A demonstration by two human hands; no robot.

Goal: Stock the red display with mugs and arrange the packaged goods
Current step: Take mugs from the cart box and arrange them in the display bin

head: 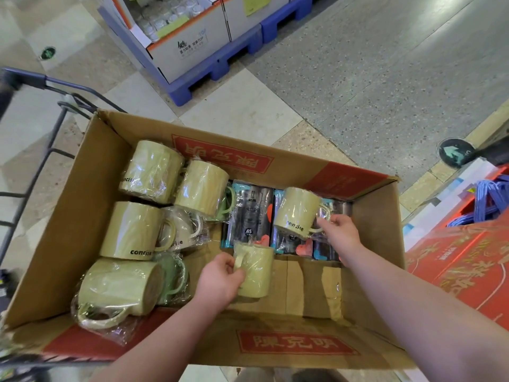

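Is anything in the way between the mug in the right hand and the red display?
Yes. The right hand pinches its mug by the handle inside the cardboard box, and the box's right wall rises between that mug and the red display beside it. The mug likely has to go up over the wall.

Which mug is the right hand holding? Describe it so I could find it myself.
Find the big cardboard box, then the dark packets lying flat in its right half. A pale yellow-green wrapped mug lies over those packets, the right hand pinching its handle. It alone is above the packets; the other mugs crowd the left side, and one is in the left hand.
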